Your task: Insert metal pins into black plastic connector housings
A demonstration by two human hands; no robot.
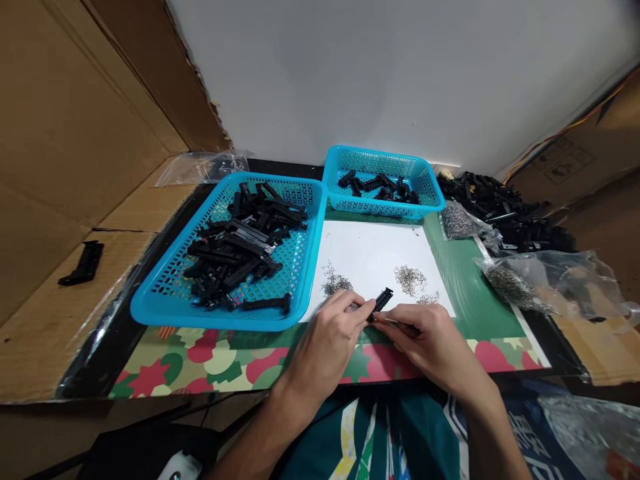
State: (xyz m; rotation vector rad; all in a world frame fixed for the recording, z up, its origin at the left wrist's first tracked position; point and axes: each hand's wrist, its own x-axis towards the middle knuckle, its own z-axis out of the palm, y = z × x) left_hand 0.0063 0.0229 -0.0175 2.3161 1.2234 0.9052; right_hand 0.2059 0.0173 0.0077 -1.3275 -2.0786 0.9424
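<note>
A large blue perforated basket (316,267), heaped with black plastic parts (245,237), takes up the left of the counter (107,333), and a smaller blue basket (385,208) with a few more stands beyond the white sheet (370,247). Small heaps of bent wire pieces (410,280) lie on the sheet just past the fingers; to the right are a pile of black parts (510,210) and clear bags of metal bits (515,283). One lone black part (84,263) lies on the cardboard at left. The cardboard box (560,160) at right bears faint printed symbols, and white lettering on dark blue material (530,427) below is unreadable. The black plastic piece (383,299) being handled is narrow, straight and tilted, its far end notched, above the sheet's near edge. The left hand (336,325) grips it; the right hand (425,327) pinches a thin shiny piece (393,321) against its near end, partly hidden by fingers.
</note>
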